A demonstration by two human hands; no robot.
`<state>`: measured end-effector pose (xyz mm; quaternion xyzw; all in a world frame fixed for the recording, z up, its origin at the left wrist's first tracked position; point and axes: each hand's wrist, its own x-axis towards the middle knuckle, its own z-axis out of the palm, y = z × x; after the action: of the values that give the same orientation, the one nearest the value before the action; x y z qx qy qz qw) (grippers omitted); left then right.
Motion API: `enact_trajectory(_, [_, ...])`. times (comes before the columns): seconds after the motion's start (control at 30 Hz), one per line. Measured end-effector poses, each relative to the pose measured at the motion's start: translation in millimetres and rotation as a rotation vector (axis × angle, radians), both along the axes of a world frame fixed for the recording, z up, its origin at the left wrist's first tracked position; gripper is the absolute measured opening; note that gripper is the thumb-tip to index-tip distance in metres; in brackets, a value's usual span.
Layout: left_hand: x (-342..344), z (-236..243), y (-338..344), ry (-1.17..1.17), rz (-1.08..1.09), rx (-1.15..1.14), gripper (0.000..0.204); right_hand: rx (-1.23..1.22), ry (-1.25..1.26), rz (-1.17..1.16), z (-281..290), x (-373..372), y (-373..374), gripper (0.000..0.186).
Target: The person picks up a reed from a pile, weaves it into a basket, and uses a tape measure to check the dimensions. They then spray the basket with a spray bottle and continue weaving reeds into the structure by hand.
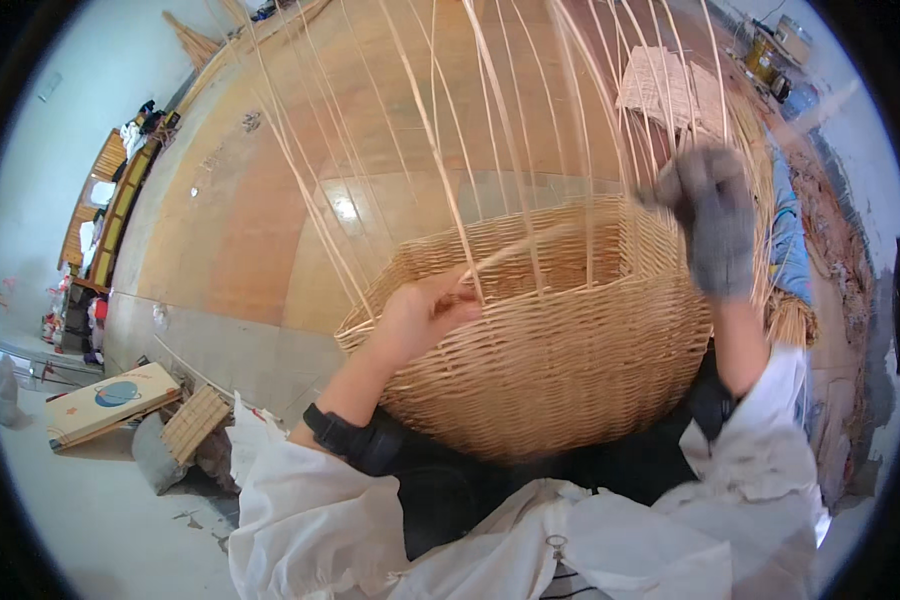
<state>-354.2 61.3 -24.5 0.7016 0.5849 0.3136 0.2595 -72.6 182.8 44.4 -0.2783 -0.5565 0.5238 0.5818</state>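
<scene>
A woven wicker basket (530, 360) rests on my lap, with long upright stakes rising around its rim. My bare left hand (430, 318) pinches a pale weaving strip (506, 254) at the near rim, left of centre. The strip slants up to the right across the basket's opening. My right hand (705, 215), in a grey glove, is raised above the basket's right end among the stakes. Its fingers are curled, and what they hold is hidden and blurred.
Tiled floor (220, 230) lies beyond. A cream flat box (110, 400) and scraps lie at lower left. Bundled strips (790, 318) and blue wrapped material (785, 230) lie along my right, with papery sheets (645, 80) behind. A wooden bench (100, 240) stands by the left wall.
</scene>
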Motion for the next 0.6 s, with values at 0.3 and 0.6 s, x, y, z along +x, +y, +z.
enact_trajectory(0.3, [5,0,1,0.056,-0.073,-0.137,0.039,0.588,-1.083,-0.141,-56,11,-68,0.033])
enact_trajectory(0.6, [8,31,49,-0.851,-0.091,-0.449,0.023,0.581,-1.431,-0.063,-74,-30,-59,0.045])
